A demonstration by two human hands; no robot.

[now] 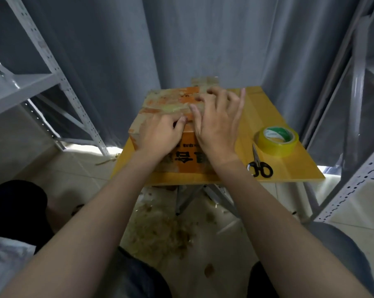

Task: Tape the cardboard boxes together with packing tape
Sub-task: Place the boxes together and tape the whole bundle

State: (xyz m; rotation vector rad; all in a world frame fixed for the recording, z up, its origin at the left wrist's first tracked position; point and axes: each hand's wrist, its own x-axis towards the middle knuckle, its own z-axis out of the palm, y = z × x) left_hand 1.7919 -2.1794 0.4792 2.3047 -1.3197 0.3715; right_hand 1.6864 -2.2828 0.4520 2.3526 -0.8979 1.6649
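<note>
Head view, centre of frame: worn orange-and-brown cardboard box (173, 108), scuffed, streaked with glossy tape, standing on a smooth yellow table (289, 168). Right hand (218, 123) spread flat on its top, fingers apart. Left hand (160, 134) curled against the near top edge; cannot tell whether pinching anything. Right of centre, a translucent yellow packing tape roll (276, 140) beside black-handled scissors (259, 164). Behind, pleated grey curtain (203, 39); perforated metal shelving (20, 87) at both sides; littered tile floor (74, 168) below.

A single wide-angle view from a camera worn on the person's head, facing forward and steeply down. The cardboard box (166, 100) on the yellow surface (267, 117) sits close, mid-frame. Grey curtain (203, 39) fills the top, metal shelving (52, 67) flanks both sides, floor (85, 168) lies below.
</note>
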